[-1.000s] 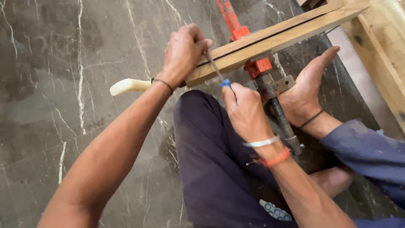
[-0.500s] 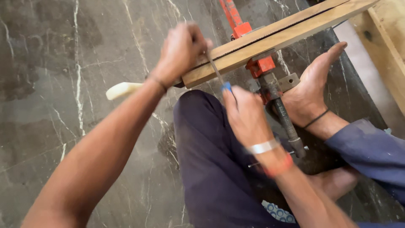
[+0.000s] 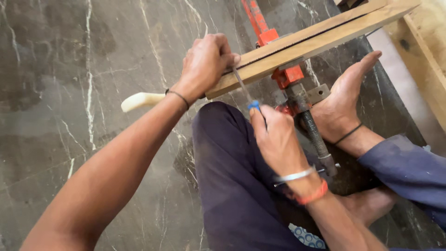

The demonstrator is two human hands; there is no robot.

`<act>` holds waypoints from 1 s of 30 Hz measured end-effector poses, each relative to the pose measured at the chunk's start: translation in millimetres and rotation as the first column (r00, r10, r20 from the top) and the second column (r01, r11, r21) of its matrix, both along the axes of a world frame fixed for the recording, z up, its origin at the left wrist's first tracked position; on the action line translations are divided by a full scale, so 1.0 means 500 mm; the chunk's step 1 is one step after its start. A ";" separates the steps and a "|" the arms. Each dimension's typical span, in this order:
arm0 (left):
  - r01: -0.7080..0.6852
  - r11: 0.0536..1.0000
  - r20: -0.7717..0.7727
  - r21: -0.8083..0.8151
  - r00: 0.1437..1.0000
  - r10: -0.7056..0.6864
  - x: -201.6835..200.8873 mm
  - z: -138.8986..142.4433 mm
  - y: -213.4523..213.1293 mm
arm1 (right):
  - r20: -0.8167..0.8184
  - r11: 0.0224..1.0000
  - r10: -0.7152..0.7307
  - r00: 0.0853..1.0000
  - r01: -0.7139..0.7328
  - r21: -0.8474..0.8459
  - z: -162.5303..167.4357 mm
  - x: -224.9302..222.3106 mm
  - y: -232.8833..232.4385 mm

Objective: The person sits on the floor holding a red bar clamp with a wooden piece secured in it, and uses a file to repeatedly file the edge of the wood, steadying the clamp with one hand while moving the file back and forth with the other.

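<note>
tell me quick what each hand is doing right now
Left hand: closed around the end of the wooden strips.
Right hand: closed on a blue-handled thin tool.

The pale wooden strips (image 3: 306,49) look planed smooth and matt, the clamp (image 3: 289,76) is painted orange-red metal over a dull, dark threaded steel screw (image 3: 316,135), the thin tool (image 3: 248,95) has a bare metal shaft and glossy blue plastic collar, and the floor (image 3: 69,93) is polished grey marble with white veins.
</note>
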State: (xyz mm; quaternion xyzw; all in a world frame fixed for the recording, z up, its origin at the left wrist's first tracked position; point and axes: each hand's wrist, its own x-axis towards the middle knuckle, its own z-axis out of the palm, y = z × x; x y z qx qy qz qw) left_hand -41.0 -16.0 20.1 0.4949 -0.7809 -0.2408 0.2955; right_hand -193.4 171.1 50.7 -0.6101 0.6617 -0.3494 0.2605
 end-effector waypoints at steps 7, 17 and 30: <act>-0.075 0.955 -0.005 0.287 0.997 0.080 -0.003 0.042 -0.086 | -0.112 0.976 0.031 0.993 -0.054 -0.209 -0.015 0.032 -0.121; 0.023 0.988 0.017 0.153 1.000 -0.026 0.000 0.020 -0.004 | -0.016 0.998 -0.044 0.999 0.045 0.054 -0.003 0.009 -0.017; 0.020 0.997 0.080 0.079 0.996 -0.027 -0.006 0.009 -0.015 | -0.033 1.000 -0.012 0.999 0.012 0.001 0.044 0.016 -0.017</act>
